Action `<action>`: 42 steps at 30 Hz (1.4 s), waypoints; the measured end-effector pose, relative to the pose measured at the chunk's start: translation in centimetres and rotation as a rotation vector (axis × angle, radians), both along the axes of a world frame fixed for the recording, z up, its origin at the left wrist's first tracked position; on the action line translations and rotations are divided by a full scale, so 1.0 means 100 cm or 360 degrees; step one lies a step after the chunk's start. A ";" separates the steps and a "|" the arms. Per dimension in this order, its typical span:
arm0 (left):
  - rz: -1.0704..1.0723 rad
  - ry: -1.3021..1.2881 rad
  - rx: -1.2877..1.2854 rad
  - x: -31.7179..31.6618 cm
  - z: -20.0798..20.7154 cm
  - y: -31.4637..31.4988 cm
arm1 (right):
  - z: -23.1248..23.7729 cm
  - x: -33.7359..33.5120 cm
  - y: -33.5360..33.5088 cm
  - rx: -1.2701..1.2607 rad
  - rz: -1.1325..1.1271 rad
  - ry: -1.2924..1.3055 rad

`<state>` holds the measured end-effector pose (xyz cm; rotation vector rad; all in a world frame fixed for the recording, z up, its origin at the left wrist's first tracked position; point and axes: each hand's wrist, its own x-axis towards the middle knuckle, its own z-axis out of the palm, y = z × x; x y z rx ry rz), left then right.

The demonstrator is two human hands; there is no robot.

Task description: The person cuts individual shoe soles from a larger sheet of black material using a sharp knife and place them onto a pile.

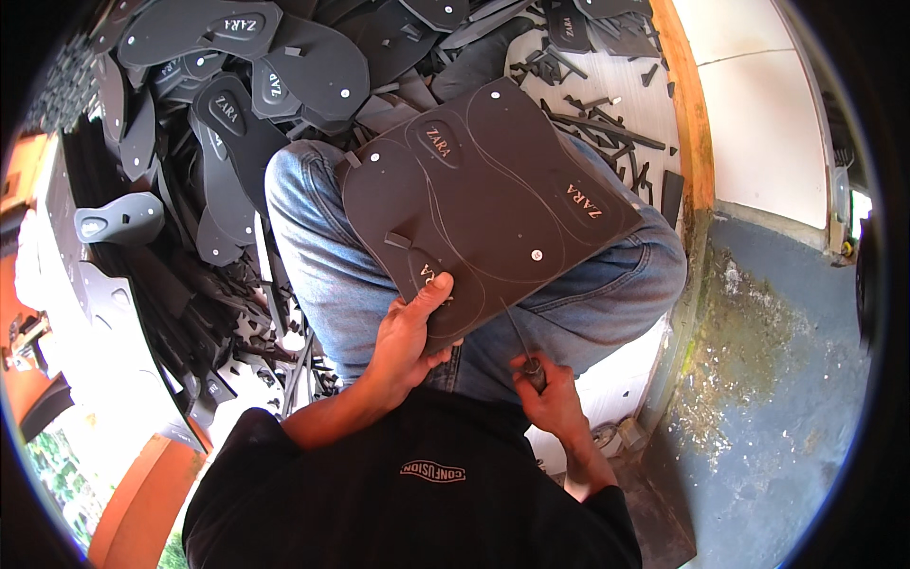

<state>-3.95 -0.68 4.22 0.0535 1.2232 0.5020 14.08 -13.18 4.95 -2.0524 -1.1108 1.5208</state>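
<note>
A dark foam sheet [474, 209] lies tilted across my jeans-clad legs. Curved sole outlines, raised oval pads with light lettering and small white dots mark its top. My left hand [409, 327] grips its near corner, thumb pressed on the upper face and fingers underneath. Just right of that corner, my right hand [552, 394] is closed around the dark handle of a thin-shafted hand tool [518, 332]. Its slender metal shaft points up toward the sheet's near edge; whether the tip touches the sheet I cannot tell.
Cut-out dark soles [308, 71] are heaped at the far left. Foam offcuts [607, 128] litter the pale surface at the far right and beside my left leg. A wooden edge strip [684, 104] borders it on the right, with a stained blue-grey floor [777, 351] beyond.
</note>
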 end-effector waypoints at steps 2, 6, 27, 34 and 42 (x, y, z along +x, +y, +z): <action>-0.0009 -0.0014 0.0007 -0.002 -0.001 0.000 | 0.000 0.000 0.000 0.0001 0.0004 -0.0014; -0.0031 -0.0036 0.0017 -0.004 -0.004 0.000 | -0.002 0.001 0.002 -0.0031 0.0044 -0.0066; -0.0274 0.0073 0.0037 -0.014 -0.009 0.005 | -0.025 -0.010 0.036 -0.0095 0.0171 -0.0164; -0.0336 0.0002 -0.0029 -0.018 -0.012 0.006 | -0.026 -0.011 0.062 -0.0187 0.0332 -0.0218; -0.0342 0.0065 -0.0054 -0.015 -0.004 0.011 | -0.038 -0.022 0.074 -0.0062 0.0300 -0.0231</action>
